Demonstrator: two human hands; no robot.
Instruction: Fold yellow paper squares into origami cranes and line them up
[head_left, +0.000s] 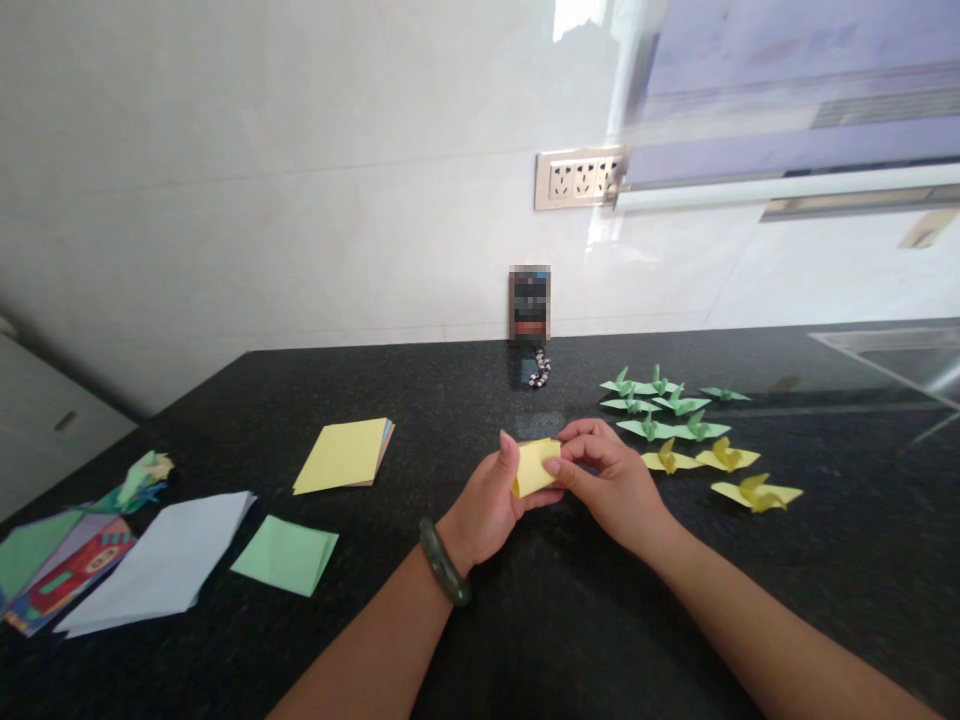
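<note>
Between both hands, above the dark countertop, is a small folded sheet of yellow paper (535,468). My left hand (486,500) is closed on its left side, thumb up along the edge and fingers beneath. On the right side my right hand (611,480) pinches the paper between thumb and fingers. The finger parts behind the paper are hidden. Just right of my right hand sit yellow folded paper cranes (757,493), with several green paper cranes (651,428) behind them. To the left of my hands lies a stack of square paper (341,457), yellow on top.
Green square sheets (286,553), white paper (169,565) and a colourful printed packet (71,575) lie at the left, near crumpled coloured paper (142,478). A phone (529,303) with a beaded strap (540,368) leans against the wall. A metal-edged sink or hob (892,345) is at far right.
</note>
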